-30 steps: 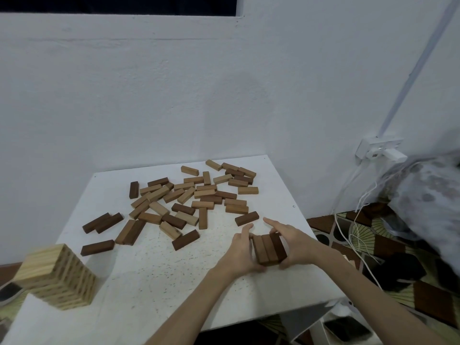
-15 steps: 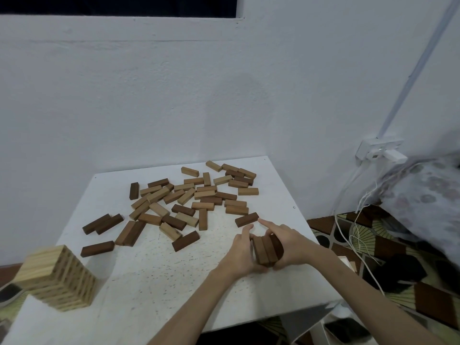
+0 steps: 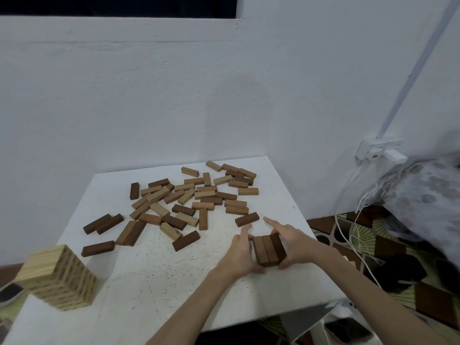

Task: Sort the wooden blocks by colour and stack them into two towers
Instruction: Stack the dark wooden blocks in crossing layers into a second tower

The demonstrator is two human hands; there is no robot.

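Pale tower [image 3: 58, 277] stood at the table's near-left corner, same spot as a second earlier. White table [image 3: 159, 277] carried everything. Single dark block [image 3: 97, 248] lay toward the left edge, a dark pair [image 3: 103, 223] just behind it; none had moved. Scattered pile of mixed blocks [image 3: 196, 195] covered the middle and far part of the table, unchanged from the earlier frames. One dark block [image 3: 247, 219] lay apart at the pile's near-right side, just beyond the hands.

Left hand [image 3: 240, 255] pressed against the left side of the dark stack [image 3: 269, 249], thumb up, fingers curled round its near-left corner. The stack, three dark blocks side by side on top with a lower layer partly hidden, sat near the table's right edge, toward the near side. Right hand [image 3: 295, 244] gripped the stack's right side, thumb at the near end, forefinger stretched toward the far edge. Compared with half a second ago the right hand had slid back off the stack's top, so the three top blocks showed fully. Both hands held the stack between them.

Wall socket [image 3: 378, 149] with white cables [image 3: 348, 220] beyond the right edge, patterned fabric [image 3: 423, 195] far right.
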